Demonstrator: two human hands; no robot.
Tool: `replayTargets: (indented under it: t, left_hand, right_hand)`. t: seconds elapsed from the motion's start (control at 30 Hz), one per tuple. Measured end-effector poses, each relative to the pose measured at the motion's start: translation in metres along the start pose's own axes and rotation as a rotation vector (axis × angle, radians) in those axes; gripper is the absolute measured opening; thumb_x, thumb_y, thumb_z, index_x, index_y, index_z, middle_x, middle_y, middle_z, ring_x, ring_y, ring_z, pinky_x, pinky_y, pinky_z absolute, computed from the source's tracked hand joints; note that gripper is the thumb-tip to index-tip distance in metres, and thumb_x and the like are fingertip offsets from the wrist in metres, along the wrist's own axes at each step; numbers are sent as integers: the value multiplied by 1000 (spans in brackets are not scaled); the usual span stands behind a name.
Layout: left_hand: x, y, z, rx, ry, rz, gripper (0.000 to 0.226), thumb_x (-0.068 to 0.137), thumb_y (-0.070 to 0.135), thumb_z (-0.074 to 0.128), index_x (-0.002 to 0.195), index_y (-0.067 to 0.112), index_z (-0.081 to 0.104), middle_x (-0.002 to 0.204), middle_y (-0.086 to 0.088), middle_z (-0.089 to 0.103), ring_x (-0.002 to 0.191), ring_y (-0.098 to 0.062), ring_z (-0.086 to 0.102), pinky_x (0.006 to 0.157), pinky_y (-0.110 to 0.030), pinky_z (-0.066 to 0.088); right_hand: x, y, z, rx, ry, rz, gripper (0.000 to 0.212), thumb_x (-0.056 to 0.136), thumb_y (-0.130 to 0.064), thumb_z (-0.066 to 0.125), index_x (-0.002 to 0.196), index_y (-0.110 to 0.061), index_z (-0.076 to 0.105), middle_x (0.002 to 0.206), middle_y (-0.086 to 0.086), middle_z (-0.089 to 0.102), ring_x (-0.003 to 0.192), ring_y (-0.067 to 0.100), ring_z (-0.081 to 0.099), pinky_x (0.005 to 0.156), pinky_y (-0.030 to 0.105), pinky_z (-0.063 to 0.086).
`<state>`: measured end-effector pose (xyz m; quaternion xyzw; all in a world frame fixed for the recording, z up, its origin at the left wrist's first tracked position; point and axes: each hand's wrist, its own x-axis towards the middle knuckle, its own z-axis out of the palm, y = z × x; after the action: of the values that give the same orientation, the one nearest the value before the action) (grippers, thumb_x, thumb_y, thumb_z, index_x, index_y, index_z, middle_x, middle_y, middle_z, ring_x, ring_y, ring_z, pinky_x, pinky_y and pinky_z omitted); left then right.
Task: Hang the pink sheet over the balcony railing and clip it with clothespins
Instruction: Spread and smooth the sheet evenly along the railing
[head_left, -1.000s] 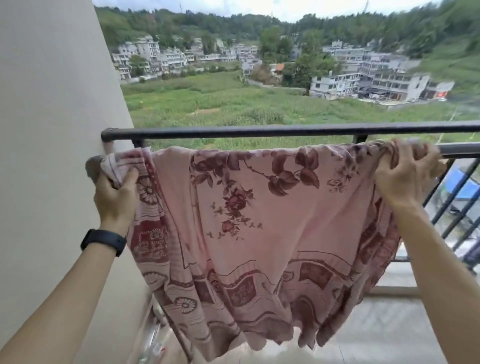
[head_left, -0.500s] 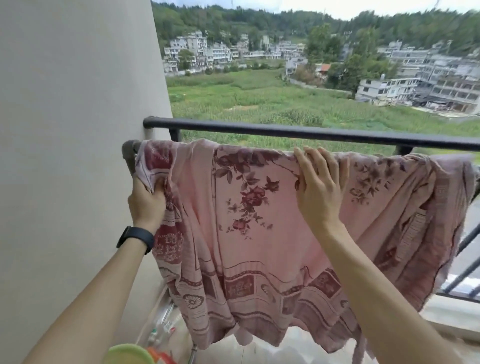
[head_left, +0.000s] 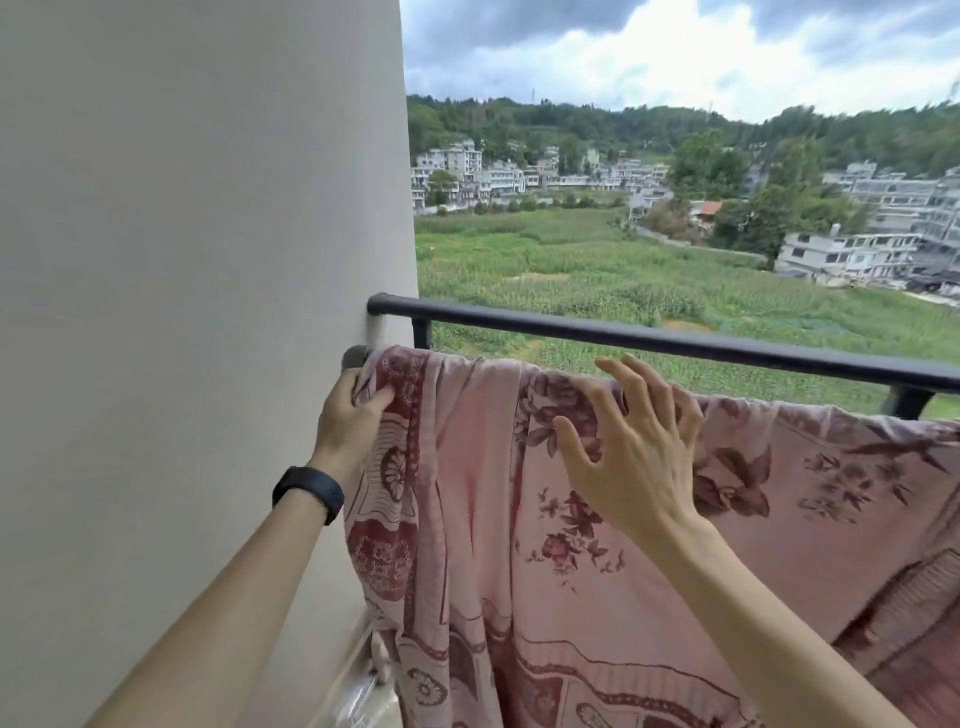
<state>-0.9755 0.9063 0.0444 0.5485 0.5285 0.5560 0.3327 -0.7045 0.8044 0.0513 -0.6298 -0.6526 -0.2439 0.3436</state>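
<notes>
The pink sheet (head_left: 649, 571), printed with dark red flowers and borders, is draped over the nearer, lower rail of the balcony railing and hangs down toward me. My left hand (head_left: 350, 421), with a black band on the wrist, pinches the sheet's left edge just beside the wall. My right hand (head_left: 631, 452) is spread with fingers apart, resting flat on the cloth near the rail's top. The black upper rail (head_left: 649, 340) runs behind, bare. No clothespins are in view.
A beige wall (head_left: 197, 312) fills the left side, meeting the rails' ends. Beyond the railing lie a green field and white buildings. A black post (head_left: 909, 400) joins the rails at right. Blurred clear plastic (head_left: 358, 691) lies low by the wall.
My right hand let go of the sheet's right end and moved left to the middle, now flat and spread. The left hand kept its grip. The view swung left and up.
</notes>
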Motion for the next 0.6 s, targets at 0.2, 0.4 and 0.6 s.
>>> replayTargets:
  t: [0.2,0.4,0.6]
  left_hand:
    - [56,33,-21,310,-13,272,11,91,36,66,96,27,66,93,13,69,89,-11,62,75,-27,45]
    - [123,45,-95,247,41,132,27,83,44,74,87,19,64,89,3,69,93,-24,66,76,-35,50]
    - [102,57,-35,171,-417,111,47,75,46,77,111,19,62,113,-3,66,100,-22,66,86,-38,55]
  right_hand:
    - [65,-54,53,-55,-288,-50,45,103,-59,27,131,-39,56,130,-7,63,121,24,58,101,47,39]
    - [35,26,22,-172,53,258,52,106,-45,25,82,-14,58,84,7,72,82,31,66,88,43,40]
    - [53,-30,26,-145,36,344,47,92,-36,37,133,-21,54,142,3,56,134,24,42,116,51,19]
